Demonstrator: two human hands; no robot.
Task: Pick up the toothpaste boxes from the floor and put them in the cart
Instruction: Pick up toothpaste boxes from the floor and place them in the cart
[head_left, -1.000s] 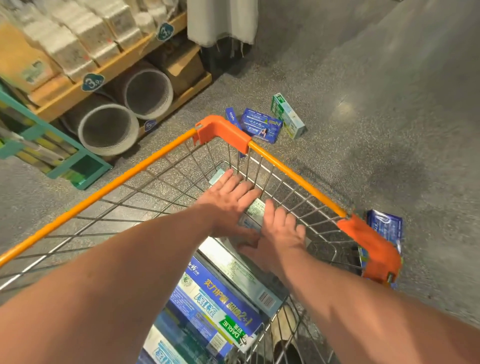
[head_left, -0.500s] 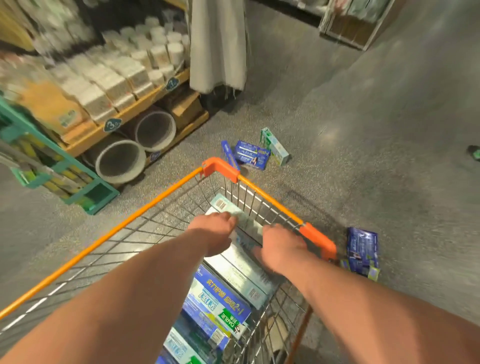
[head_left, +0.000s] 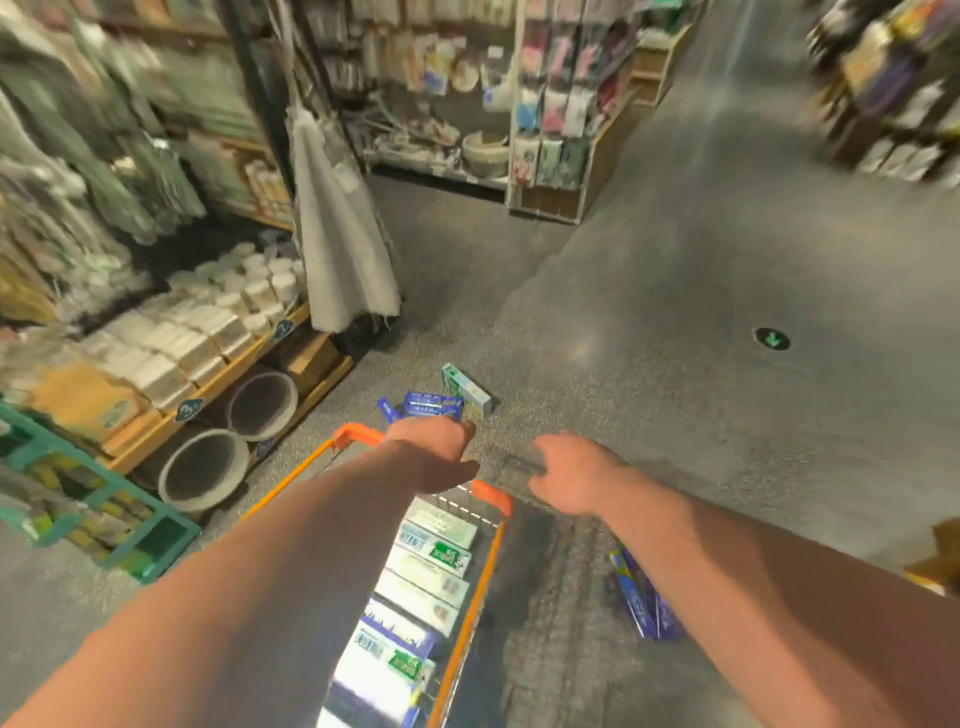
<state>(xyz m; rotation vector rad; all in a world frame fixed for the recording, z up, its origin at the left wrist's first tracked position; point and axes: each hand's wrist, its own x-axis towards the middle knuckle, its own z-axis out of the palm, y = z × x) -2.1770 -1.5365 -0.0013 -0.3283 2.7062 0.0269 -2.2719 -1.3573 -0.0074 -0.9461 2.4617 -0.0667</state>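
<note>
Aisle: grey speckled floor (head_left: 675, 364), blurred shelves (head_left: 182, 353) at left
Left hand (head_left: 434, 452): empty, fingers relaxed, lifted out of the basket to its far rim
Right hand (head_left: 566, 478): empty, loosely curled, now beyond the rim
Cart (head_left: 470, 587): stacked boxes (head_left: 431, 561) released inside
Remaining: blue box (head_left: 431, 405) and green box (head_left: 467, 397) just ahead, blue packs (head_left: 644, 597) right of cart; likely next

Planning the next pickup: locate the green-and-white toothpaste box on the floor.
Head view, centre: green-and-white toothpaste box lies beyond the orange-rimmed wire cart, just right of the blue cardboard box.
</note>
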